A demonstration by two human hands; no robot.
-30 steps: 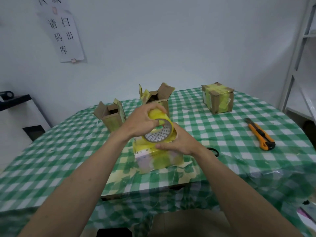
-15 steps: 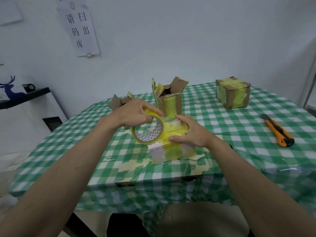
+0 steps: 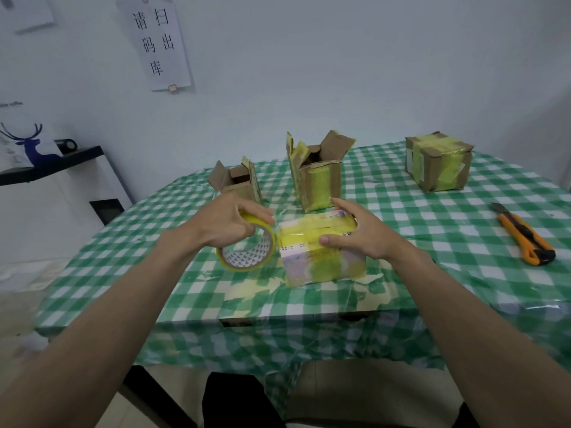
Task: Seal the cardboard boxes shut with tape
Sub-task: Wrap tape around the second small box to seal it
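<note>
Near the front edge of the table (image 3: 463, 242), the left hand (image 3: 228, 222) grips the yellow tape roll (image 3: 247, 247) just beside the nearest box (image 3: 321, 257). The right hand (image 3: 361, 231) lies spread over the box top, thumb pressing its front edge. A strip seems to run from roll to box, though the sheen makes that uncertain. I'd judge this box is mid-taping; next, draw the roll down its left side, then cut. Two open boxes (image 3: 315, 177) wait toward the back edge.
</note>
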